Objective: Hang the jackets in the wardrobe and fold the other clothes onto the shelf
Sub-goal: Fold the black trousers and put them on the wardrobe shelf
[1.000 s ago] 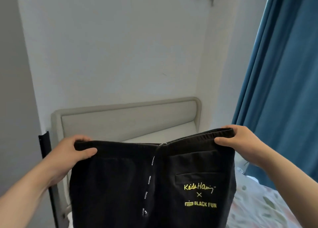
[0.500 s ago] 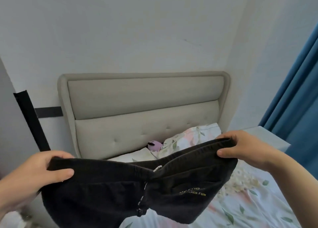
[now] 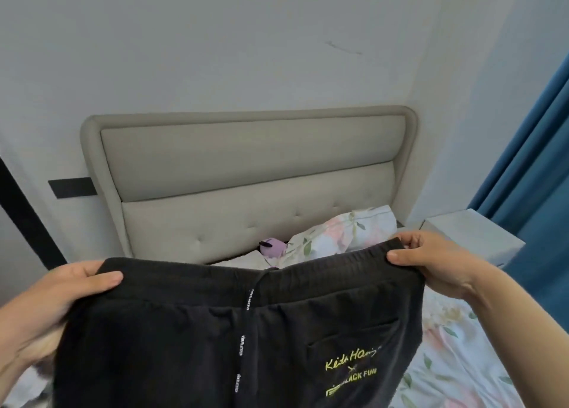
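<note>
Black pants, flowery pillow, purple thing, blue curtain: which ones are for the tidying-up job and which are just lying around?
For the job:
black pants, gripped at the waistband by the left hand and the right hand

Just lying about:
flowery pillow
purple thing next to the pillow
headboard
blue curtain
white bedside table

The trousers (image 3: 215, 330) hang nearest, the left hand (image 3: 52, 303) gripping the waistband's left end and the right hand (image 3: 437, 263) its right end. Behind them lies the bed (image 3: 455, 361) — a pillow (image 3: 338, 232) against the headboard (image 3: 246, 167), which stands against the wall (image 3: 215, 53). Right of the bed stands a nightstand (image 3: 471, 232), with the curtain (image 3: 535, 176) beyond it.
</note>
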`<state>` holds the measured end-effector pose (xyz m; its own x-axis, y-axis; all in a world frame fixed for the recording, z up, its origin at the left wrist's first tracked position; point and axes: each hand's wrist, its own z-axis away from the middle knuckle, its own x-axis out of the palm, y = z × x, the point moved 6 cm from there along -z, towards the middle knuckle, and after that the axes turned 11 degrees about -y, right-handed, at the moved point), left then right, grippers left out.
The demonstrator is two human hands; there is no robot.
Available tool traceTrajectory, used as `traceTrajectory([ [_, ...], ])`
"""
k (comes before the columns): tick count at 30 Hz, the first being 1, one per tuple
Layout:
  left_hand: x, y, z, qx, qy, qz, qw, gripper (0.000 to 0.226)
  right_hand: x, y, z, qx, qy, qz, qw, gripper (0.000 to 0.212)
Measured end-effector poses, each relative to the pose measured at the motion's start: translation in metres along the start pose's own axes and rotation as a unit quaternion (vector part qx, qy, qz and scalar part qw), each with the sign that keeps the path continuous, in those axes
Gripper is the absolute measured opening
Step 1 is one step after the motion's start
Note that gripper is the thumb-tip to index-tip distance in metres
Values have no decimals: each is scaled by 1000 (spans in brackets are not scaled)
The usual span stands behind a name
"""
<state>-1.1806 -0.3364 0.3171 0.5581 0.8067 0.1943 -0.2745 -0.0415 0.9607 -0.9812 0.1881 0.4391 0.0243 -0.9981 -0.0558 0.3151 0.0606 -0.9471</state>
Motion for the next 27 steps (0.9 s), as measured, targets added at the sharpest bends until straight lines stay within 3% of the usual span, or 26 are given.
traceTrajectory([
  [3,40,-42,-22,-115,15,43,992,31,-7,65,-42,104,-4,54,993,47],
  [5,47,-96,-36,-173,77,11,982,18,-12,118,-69,162,-10,81,983,34],
  [7,45,-158,-51,-226,98,11,969,23,-13,176,-92,209,-4,117,971,21],
  [11,40,-253,-83,-233,106,24,966,50,-15,278,-142,239,76,202,947,23],
  [16,-4,-352,-116,-246,240,-122,931,7,10,378,-223,251,133,315,906,11],
  [20,-20,-419,-156,-202,322,109,919,24,36,446,-281,229,212,32,949,18],
  [21,-24,-427,-165,-182,331,120,918,34,41,454,-295,219,208,-1,953,16],
  [22,-30,-434,-176,-157,343,116,919,35,45,466,-311,204,203,-23,957,14],
  [24,-43,-433,-201,-93,374,64,920,18,43,475,-340,156,193,-60,967,24],
  [27,-56,-443,-236,-42,403,-126,906,6,39,503,-376,121,191,-68,972,54],
])
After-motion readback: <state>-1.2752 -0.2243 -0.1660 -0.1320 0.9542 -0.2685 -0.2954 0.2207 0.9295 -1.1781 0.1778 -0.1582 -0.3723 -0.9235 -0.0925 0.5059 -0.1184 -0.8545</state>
